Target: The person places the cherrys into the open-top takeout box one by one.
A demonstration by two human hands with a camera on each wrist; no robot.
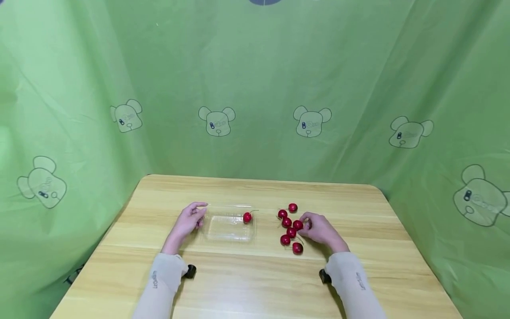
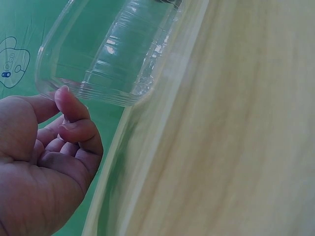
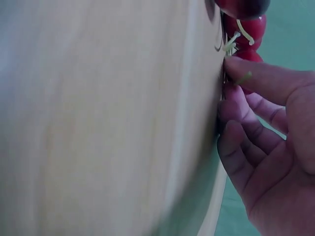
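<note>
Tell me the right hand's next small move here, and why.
I'd probably settle the right hand's thumb and finger on the nearest cherry before lifting: they are at it, but whether the pinch is complete can't be told, and other cherries crowd close. A lone cherry already sits in the clear tray, with the left hand at its left edge.

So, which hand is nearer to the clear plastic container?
Left. The left hand is at the left end of the clear plastic container; the right hand is farther away, beyond its right end, at the cherries.
</note>
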